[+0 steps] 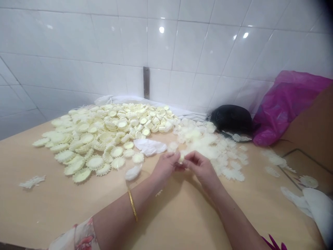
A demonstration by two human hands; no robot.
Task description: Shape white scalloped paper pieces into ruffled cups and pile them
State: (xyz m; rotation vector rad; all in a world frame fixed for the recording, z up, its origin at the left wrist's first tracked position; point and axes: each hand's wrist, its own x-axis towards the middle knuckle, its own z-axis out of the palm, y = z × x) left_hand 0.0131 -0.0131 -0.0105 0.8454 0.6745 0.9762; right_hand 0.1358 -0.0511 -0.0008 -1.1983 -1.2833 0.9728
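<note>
My left hand (165,166) and my right hand (200,167) meet above the tabletop, their fingertips pinching a small pale yellow piece (181,158). Its shape is mostly hidden by my fingers. Left of my hands lies a large heap of pale yellow scalloped discs (104,132). Just right of and behind my hands spreads a mound of thin, frilly white scraps (205,146). A white cloth (150,146) and a clear, whitish piece (133,172) lie close to my left hand. A gold bangle (132,205) circles my left wrist.
The light wooden table (78,208) meets a white tiled wall (187,52). A black bag (231,118) and a magenta plastic bag (286,107) stand at the back right. More white scraps (308,181) and white fabric (318,211) lie at the far right.
</note>
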